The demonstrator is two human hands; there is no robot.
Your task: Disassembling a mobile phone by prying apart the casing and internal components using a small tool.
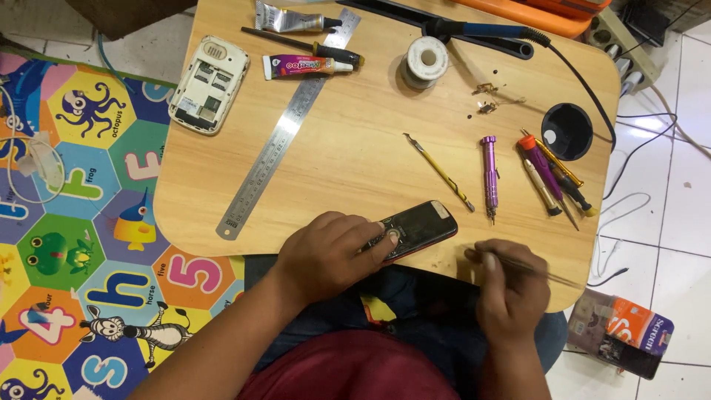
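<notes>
The left hand (331, 255) lies flat over the near end of a black phone (416, 228), fingers spread and pressing it against the table (355, 155) at the near edge, so the phone is pinned rather than gripped. The right hand (509, 290) is curled shut around thin tweezers (544, 272), whose tips point off to the right, away from the phone and slightly blurred. This looks like the holding-and-picking stage of work on the phone's face: one hand steadies, the other has the fine tool ready but not yet at the work. The next move would likely call for bringing the tweezer tips round to the phone near the left fingertips, with the phone kept from sliding on the smooth wood. Further up the table lie a yellow pry tool (439, 171), a purple screwdriver (489, 175), a cluster of more drivers (552, 174) beside a black cup hole (566, 131), a steel ruler (285, 133), a glue tube (305, 67), a solder spool (426, 61), and a white phone (209, 84) lying opened at the far left corner
</notes>
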